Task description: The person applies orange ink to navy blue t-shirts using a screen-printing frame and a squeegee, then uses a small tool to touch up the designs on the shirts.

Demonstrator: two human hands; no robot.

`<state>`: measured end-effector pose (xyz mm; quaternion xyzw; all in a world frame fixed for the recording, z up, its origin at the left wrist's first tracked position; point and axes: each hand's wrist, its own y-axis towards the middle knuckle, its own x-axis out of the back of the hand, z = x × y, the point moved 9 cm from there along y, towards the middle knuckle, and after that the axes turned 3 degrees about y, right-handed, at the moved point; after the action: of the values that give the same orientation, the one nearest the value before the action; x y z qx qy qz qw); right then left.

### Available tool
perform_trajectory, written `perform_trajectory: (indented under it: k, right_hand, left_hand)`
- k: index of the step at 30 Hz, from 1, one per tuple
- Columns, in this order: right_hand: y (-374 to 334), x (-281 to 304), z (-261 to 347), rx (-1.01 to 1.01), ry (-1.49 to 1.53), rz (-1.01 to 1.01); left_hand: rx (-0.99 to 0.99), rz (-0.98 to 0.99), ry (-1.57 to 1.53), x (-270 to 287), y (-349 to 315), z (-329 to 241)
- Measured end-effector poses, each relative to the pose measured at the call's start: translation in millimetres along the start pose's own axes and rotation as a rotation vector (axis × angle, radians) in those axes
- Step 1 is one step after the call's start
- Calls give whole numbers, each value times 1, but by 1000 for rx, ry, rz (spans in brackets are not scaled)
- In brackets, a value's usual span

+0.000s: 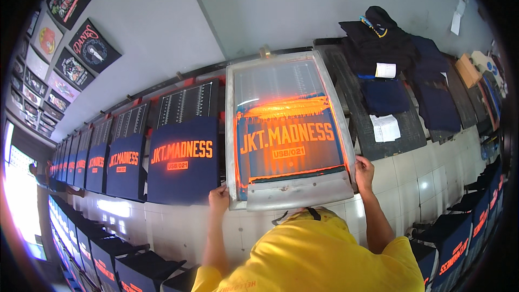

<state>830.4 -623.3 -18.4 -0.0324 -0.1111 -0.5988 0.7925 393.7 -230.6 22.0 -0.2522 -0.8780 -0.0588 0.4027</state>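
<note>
at centre: one orange-inked screen-printing frame [286, 130], metal squeegee [300, 192] across near end; left hand [219, 199] gripping near left corner, right hand [365, 173] gripping right edge; printed navy garments [184, 184] at left.

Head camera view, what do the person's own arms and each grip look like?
The left grip and right grip are bare, gloveless human hands. The forearms are uncovered below short yellow fabric sleeves, with no watch or cables visible.
</note>
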Motion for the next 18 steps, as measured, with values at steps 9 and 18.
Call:
perform_trajectory:
  k: [9, 18]
  right_hand:
    - [-6, -2, 12, 19, -118, 5]
    - [-13, -4, 47, 168, -356, 149]
  left_hand:
    - [0, -103, -214, -3, -4, 30]
    - [-58, -199, 134, 15, -17, -2]
